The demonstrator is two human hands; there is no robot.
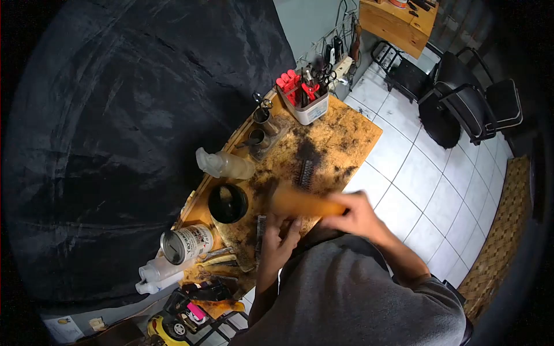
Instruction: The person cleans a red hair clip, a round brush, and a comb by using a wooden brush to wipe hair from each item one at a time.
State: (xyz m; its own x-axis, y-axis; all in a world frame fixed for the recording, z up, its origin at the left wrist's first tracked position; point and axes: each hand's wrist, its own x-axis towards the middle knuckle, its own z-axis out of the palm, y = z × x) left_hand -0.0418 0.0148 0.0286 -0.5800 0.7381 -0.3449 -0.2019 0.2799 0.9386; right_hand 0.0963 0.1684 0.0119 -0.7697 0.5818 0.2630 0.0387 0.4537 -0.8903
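My right hand is closed around the narrow end of an orange-brown wooden brush, smeared by motion. Its wider end lies over the fingers of my left hand, which are curled and partly hidden; what they hold, if anything, I cannot make out. Just left of that hand a dark comb lies on the wooden table. Another dark comb rests beyond the brush, among scattered dark hair clippings.
On the table stand a bin of red clips and scissors, metal cups, a spray bottle, a dark bowl and a labelled can. Black cloth hangs behind; chairs stand at right.
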